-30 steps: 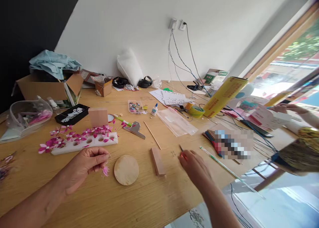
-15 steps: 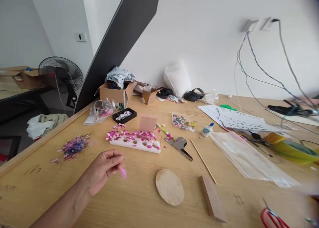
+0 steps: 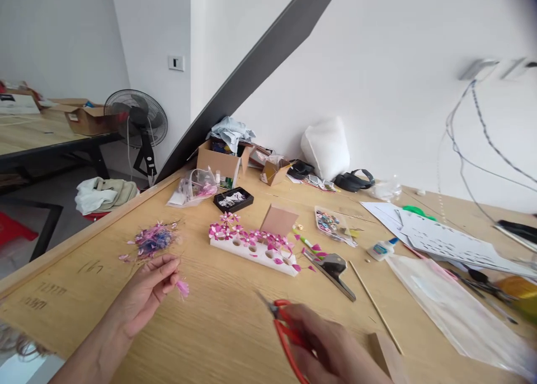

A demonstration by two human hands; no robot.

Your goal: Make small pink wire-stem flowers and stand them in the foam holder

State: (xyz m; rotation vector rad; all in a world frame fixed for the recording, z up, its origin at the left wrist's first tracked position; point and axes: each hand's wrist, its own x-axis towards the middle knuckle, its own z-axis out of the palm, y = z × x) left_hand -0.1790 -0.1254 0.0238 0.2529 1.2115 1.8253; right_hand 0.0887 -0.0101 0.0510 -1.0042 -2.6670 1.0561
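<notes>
The left hand [image 3: 153,288] pinches one pink tassel [image 3: 183,288]; the right hand [image 3: 331,345] grips one red-handled tool [image 3: 282,339], its tip pointing left over the table [image 3: 210,339]. Beyond them sit one tangled pile [image 3: 155,240], one white strip [image 3: 239,253] bearing several pink flowers [image 3: 250,237], one stick [image 3: 375,306], one glue bottle [image 3: 381,250] and one block [image 3: 386,357].
</notes>
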